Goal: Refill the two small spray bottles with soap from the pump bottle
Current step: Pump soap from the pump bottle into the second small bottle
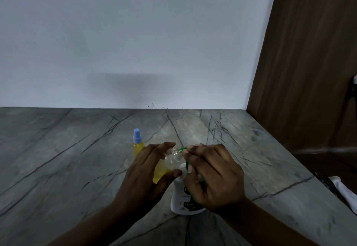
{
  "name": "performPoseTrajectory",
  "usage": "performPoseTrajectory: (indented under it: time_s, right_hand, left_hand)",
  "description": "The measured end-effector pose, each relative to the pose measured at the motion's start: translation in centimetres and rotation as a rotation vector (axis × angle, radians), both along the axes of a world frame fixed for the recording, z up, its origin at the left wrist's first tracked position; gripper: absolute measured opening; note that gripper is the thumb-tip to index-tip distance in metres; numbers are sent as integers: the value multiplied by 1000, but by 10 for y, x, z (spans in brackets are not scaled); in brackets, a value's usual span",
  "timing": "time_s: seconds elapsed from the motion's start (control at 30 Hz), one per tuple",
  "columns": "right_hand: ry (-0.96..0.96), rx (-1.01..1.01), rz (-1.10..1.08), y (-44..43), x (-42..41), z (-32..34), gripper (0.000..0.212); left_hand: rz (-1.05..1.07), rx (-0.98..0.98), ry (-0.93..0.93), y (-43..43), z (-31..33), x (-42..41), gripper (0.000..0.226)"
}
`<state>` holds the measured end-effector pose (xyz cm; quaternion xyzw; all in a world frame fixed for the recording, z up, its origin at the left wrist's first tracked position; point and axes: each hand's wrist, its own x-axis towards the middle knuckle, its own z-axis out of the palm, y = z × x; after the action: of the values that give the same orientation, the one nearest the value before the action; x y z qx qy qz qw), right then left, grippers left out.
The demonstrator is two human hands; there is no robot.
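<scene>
Left hand (pixel 143 170) grips a tilted, uncapped clear spray bottle (pixel 171 158) part-filled with yellow liquid above the bench (pixel 58 158), right hand (pixel 212 176) pinching the green cap (pixel 181 149) at its neck, white pump bottle (pixel 179 201) standing below, blue-capped spray bottle (pixel 137 141) behind.

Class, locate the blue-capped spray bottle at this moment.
In the head view, the blue-capped spray bottle stands upright on the grey counter, left of centre, just behind the left hand holding the uncapped bottle.

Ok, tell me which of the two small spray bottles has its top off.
The clear plastic bottle tilted in the left hand: its threaded neck is bare, its green spray top pinched by the right hand. The yellow-filled blue-capped bottle stands closed.
</scene>
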<state>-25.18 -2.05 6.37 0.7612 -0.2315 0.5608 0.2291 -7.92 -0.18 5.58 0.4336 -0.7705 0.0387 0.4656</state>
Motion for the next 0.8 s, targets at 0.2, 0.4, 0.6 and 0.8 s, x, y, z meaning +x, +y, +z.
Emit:
performPoseTrajectory:
  time_s: [0.2, 0.4, 0.6, 0.8]
  right_hand:
    - [19, -38, -5, -3, 1, -9, 29]
    - [39, -13, -2, -2, -1, -1, 30]
    - [46, -3, 9, -2, -6, 6, 31]
    - [34, 20, 16, -1, -4, 8, 35]
  left_hand:
    - [-6, 10, 7, 0, -3, 0, 49]
    - [2, -2, 13, -1, 0, 0, 48]
    - [-8, -21, 23, 1, 7, -2, 46]
    - [2, -14, 10, 1, 10, -2, 47]
